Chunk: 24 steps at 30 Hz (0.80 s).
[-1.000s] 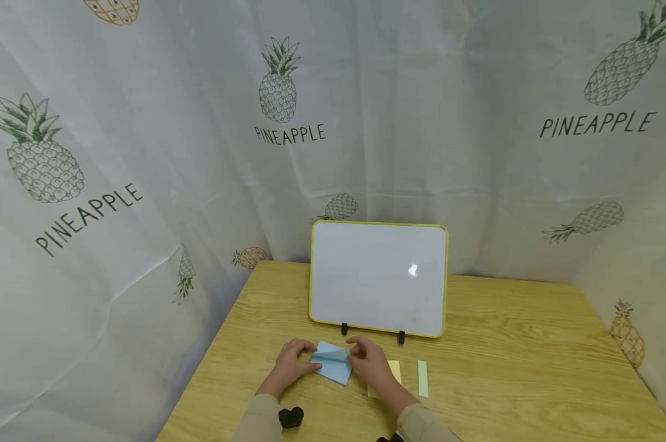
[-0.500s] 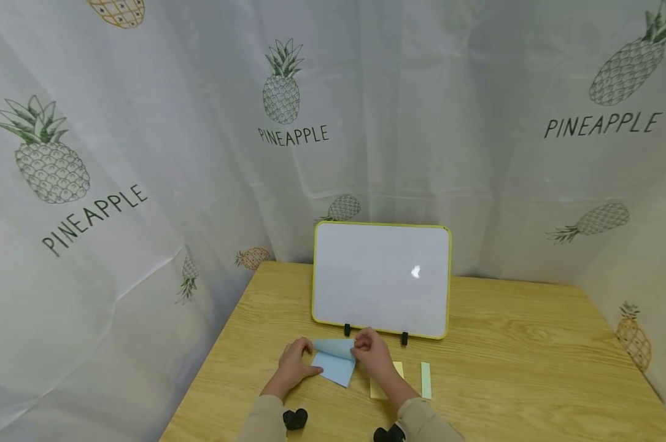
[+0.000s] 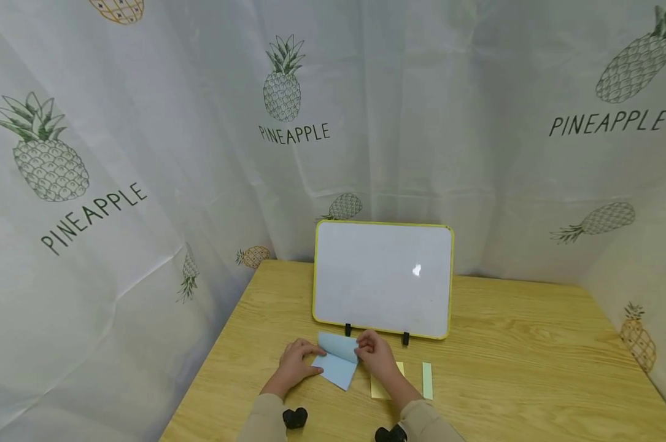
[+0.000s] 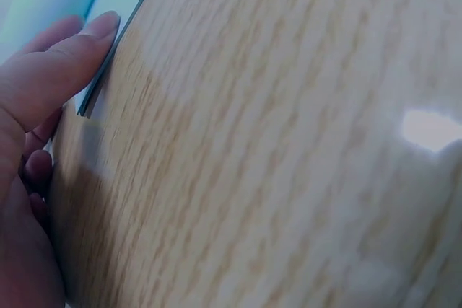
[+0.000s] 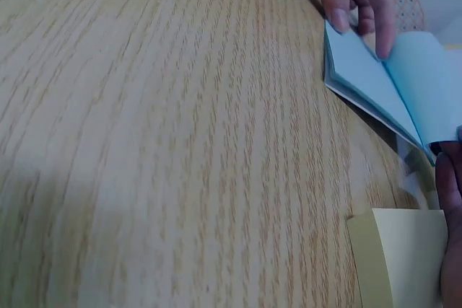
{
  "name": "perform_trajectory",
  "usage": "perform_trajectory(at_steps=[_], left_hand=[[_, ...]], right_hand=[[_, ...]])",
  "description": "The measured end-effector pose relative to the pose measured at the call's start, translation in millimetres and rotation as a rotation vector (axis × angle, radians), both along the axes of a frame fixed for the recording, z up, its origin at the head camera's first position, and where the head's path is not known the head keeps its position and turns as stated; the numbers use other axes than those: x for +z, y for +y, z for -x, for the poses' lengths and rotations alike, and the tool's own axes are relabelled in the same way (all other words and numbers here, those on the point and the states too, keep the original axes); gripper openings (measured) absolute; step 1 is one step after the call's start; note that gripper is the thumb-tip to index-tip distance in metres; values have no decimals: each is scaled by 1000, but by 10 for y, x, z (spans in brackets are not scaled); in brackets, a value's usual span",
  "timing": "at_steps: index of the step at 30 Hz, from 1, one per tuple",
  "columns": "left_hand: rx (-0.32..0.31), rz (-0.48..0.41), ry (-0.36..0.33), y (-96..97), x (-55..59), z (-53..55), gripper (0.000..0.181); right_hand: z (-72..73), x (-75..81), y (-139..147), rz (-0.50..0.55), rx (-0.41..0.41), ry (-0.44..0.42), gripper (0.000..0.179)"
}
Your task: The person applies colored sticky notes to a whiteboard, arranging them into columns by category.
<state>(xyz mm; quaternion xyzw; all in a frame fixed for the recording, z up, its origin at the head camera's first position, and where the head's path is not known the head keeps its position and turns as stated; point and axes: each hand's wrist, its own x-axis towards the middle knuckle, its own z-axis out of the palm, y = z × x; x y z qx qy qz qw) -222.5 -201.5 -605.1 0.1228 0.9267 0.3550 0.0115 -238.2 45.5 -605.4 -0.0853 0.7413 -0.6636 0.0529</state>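
A: Since a second ago, the blue sheet has been raised further off the blue pad, its free edge brought higher towards the whiteboard; only a slight shift has been made by the right hand.

B: How are the two grips set?

A: The sheet's end nearest the whiteboard's right side is pinched in the right hand's grip. The pad's corner towards the whiteboard's left is held by the left hand's thumb and forefinger, the forefinger placed close to the fold.

B: Where is the pad placed?

A: On the tabletop, in front of the whiteboard's left part. The yellow pad is seen in front of its middle, partly covered by the right arm; the green strip, in front of its right part.

B: Which relation is judged to matter most?

A: The line of the fold. From the right grip, the sheet is stretched towards the whiteboard's left side, its long axis laid roughly along the whiteboard's lower edge. The raised part is best reached by the right hand; any lift would probably be directed across the fold, towards the whiteboard.
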Motion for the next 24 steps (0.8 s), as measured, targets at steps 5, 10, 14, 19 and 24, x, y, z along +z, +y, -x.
perform_trajectory(at_steps=[5, 10, 14, 19, 24], left_hand=[[-16, 30, -28, 1, 22, -2, 33], [-25, 45, -32, 4, 28, -1, 35], [-25, 45, -31, 0, 43, -5, 35], [-26, 38, -42, -1, 33, -12, 35], [-25, 51, -32, 2, 20, -12, 35]], right_hand=[[-6, -30, 37, -69, 32, 40, 18], [-8, -56, 69, -113, 58, 92, 22], [-11, -66, 76, -93, 30, 96, 22], [-15, -85, 84, -53, -6, 69, 24], [-22, -75, 95, -14, -31, 37, 25]])
